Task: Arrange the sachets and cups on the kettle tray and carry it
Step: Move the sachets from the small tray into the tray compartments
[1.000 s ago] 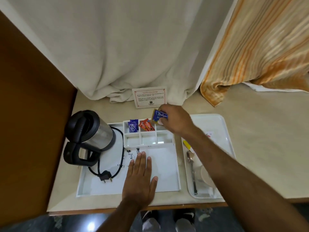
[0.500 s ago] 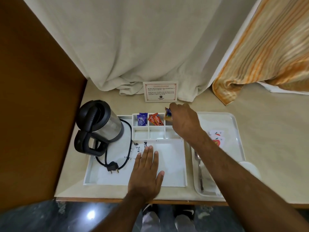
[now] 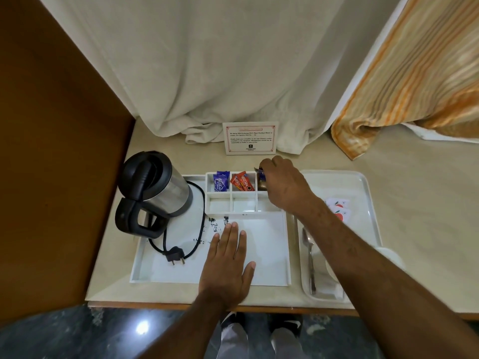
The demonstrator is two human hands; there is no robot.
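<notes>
The white kettle tray holds a steel and black kettle at its left and small compartments along its back. A blue sachet stands in the back left compartment and red coffee sachets in the middle one. My right hand is shut on a blue tea sachet, pushing it down into the back right compartment; most of it is hidden. My left hand lies flat and open on the tray's front floor.
A second white tray at the right holds a spoon, white sachets with red fruit print and a white cup, partly behind my arm. A notice card stands behind the trays. The kettle's cord and plug lie on the tray.
My right hand has lowered the blue tea sachet from above the tray's back edge into the back right compartment. My left hand has stayed flat on the tray.
</notes>
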